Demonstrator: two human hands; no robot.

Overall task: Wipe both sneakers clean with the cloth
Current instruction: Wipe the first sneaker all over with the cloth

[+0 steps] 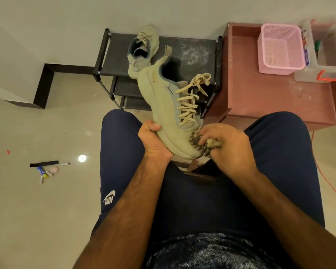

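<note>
Sneaker in work lies tilted over our lap, toe near, heel far and raised, so the toe cap faces the right hand. Left hand is clamped on the sole edge at the forefoot, likely to brace the shoe against rubbing. Right hand is curled round the bunched cloth, which presses on the toe; it's blurred there. Hands are apart, one on each side of the toe.

Second sneaker sits on top of the black shoe rack, far centre, just behind the held heel. We'd guess it goes next.

Right: reddish table with pink basket. Left floor: small clutter. Loose laces lie close to the wiping path. We see nothing else in the way.
</note>
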